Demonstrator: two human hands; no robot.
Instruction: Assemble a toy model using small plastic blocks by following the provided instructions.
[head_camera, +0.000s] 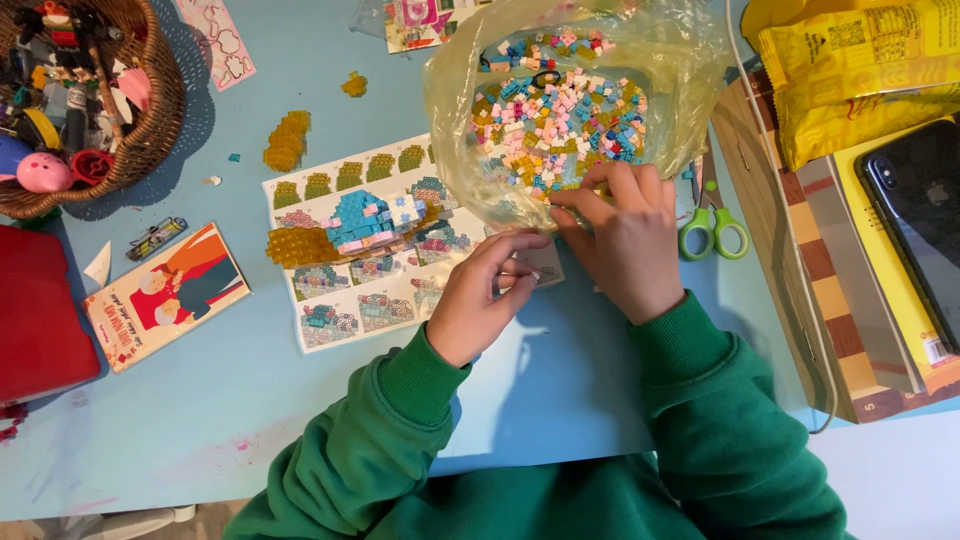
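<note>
1. Lowest in the frame, two green sleeves (700, 420) come up from the bottom edge over the light blue table (200, 400).
2. At the centre, the left hand (485, 300) has its grip nearly shut: thumb and fingertips are pinched together on something small at the lower edge of the instruction sheet (380, 240); what it pinches is too small to tell.
3. Just right of it, the right hand (625, 235) lies knuckles up, fingers curled down at the near rim of the clear plastic bag (690, 90). Its grip is hidden under the hand, so whether it holds a piece cannot be told. The two hands' fingertips almost touch.
4. Left of the hands, a part-built blue and pink brick model (365, 222) sits on the sheet, with a yellow block cluster (298, 247) beside it.
5. Right of the hands lie green-handled scissors (713, 232).
6. Above the hands, the bag stands open, full of small coloured bricks (560, 110) in pink, blue, yellow and white.
7. Upper left holds a wicker basket (150, 130) of oddments; far right, a dark phone (920, 210) rests on a yellow box.
</note>
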